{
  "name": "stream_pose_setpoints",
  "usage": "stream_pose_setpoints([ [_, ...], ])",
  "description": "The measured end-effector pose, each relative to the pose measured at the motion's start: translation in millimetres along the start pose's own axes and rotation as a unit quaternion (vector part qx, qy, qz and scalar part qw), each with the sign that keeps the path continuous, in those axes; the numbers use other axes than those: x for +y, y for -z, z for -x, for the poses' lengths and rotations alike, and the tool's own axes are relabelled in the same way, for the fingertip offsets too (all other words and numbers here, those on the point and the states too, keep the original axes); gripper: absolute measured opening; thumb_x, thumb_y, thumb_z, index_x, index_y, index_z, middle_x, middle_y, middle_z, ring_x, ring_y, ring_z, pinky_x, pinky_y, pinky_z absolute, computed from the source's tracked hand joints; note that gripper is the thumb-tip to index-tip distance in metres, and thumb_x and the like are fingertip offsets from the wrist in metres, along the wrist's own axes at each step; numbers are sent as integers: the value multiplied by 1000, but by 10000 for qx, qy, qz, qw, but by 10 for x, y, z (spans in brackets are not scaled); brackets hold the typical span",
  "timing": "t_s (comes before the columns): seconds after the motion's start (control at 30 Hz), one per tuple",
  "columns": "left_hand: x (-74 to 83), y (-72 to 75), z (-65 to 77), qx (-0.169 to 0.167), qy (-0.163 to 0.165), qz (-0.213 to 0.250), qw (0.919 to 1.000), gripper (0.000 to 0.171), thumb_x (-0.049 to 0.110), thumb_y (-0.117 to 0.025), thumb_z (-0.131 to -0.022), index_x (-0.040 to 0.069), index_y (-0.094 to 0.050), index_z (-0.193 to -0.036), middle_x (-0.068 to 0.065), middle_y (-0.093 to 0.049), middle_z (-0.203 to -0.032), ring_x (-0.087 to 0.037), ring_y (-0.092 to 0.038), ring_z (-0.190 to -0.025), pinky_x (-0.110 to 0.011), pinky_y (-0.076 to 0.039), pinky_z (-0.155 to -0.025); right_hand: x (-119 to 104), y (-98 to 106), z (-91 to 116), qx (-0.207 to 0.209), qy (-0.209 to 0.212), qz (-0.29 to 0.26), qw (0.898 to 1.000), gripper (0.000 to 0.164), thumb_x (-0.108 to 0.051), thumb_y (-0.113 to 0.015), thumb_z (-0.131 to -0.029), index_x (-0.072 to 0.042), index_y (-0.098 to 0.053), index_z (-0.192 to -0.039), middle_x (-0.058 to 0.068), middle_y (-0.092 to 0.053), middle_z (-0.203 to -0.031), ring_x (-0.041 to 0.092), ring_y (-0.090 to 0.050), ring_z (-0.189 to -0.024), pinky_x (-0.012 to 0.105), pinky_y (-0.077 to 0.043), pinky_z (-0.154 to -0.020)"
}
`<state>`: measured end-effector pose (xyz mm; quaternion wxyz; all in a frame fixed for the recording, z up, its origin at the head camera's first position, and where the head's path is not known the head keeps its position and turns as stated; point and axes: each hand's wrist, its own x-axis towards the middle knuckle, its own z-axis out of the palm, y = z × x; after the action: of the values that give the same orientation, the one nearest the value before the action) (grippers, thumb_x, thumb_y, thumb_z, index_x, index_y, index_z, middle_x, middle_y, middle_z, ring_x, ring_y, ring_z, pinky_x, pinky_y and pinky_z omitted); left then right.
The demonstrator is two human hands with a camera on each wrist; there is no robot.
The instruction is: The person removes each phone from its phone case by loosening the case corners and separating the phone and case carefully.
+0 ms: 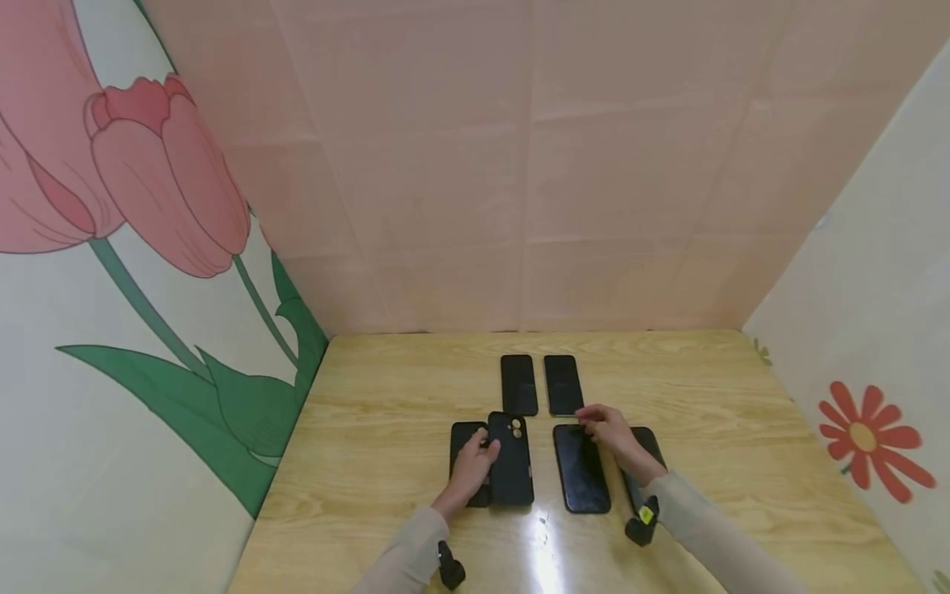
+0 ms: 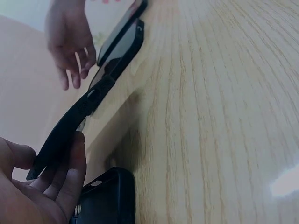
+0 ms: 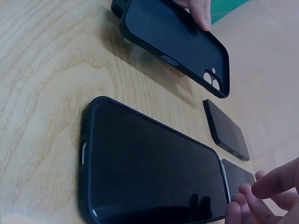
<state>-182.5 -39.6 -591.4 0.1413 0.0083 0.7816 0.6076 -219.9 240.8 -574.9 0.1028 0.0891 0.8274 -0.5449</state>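
Observation:
My left hand (image 1: pixel 467 472) grips the edge of an empty black phone case (image 1: pixel 512 462), thumb on one face and fingers on the other. Its hollow inner side and camera holes show in the right wrist view, raised at a slant over the table. Below and beside it lies another black case (image 2: pixel 105 200). At the far end of a dark-screened phone (image 1: pixel 582 472), my right hand (image 1: pixel 610 431) hovers with loosely bent fingers and nothing in them. This phone sits in a black case with a port cutout, visible from the right wrist.
Two black phones, one on the left (image 1: pixel 519 384) and one on the right (image 1: pixel 564 384), lie farther back on the wooden table (image 1: pixel 401 379). Another dark phone (image 1: pixel 647 444) is partly hidden under my right forearm. A pink sheet (image 1: pixel 445 165) hangs behind the table.

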Motion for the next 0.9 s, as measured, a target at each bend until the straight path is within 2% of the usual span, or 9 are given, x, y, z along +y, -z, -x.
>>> stream_pose_setpoints([
  [0.07,15,-4,-5,-15,-24,-45,10000,53,26,-52,-105,-8,-41,-144,-25,-64,-118,-28,-67,-90,-40,-56,-68,4,7,2,36,-107,16,9999,32,8,-43,-93,12,-57,-122,26,-60,-114,28,-56,-92,40,-49,-78],
  [0.23,52,-20,-15,-102,36,-87,9999,54,27,-52,-104,-8,-40,-144,-24,-66,-116,-27,-69,-87,-40,-56,-69,11,25,13,38,-146,4,9999,33,9,-44,-92,12,-57,-122,27,-59,-113,26,-55,-90,37,-49,-75],
  [0.4,52,-60,-20,-141,70,-147,9998,55,25,-51,-105,-9,-37,-146,-25,-66,-116,-29,-70,-86,-39,-57,-67,21,29,49,-66,-40,-20,10000,33,9,-45,-91,13,-57,-121,30,-60,-113,26,-56,-88,38,-50,-73],
  [0.6,53,-127,-29,-183,36,-240,9995,54,24,-50,-105,-7,-38,-147,-26,-60,-127,-32,-65,-103,-42,-56,-76,31,41,86,-103,-5,-96,9999,33,10,-46,-89,14,-58,-120,30,-61,-112,26,-57,-88,36,-49,-71],
  [0.7,43,-148,-29,-217,71,-293,9993,55,25,-50,-105,-6,-37,-147,-27,-59,-129,-32,-63,-106,-45,-54,-84,30,37,94,-126,-36,-124,9998,33,9,-47,-89,14,-58,-120,29,-61,-113,25,-57,-89,37,-49,-72],
  [0.8,30,-159,-25,-264,91,-393,9988,56,26,-50,-105,-8,-35,-148,-26,-59,-129,-29,-64,-104,-46,-51,-89,31,36,104,-161,-24,-139,9998,34,9,-47,-89,14,-57,-121,30,-61,-114,25,-58,-89,38,-50,-73],
  [0.9,30,-168,-12,-321,25,-705,9970,56,24,-49,-105,-6,-33,-150,-24,-65,-117,-26,-68,-86,-42,-55,-77,35,39,115,-153,-14,-185,9997,34,9,-47,-89,14,-58,-120,29,-61,-112,24,-58,-88,38,-50,-73],
])
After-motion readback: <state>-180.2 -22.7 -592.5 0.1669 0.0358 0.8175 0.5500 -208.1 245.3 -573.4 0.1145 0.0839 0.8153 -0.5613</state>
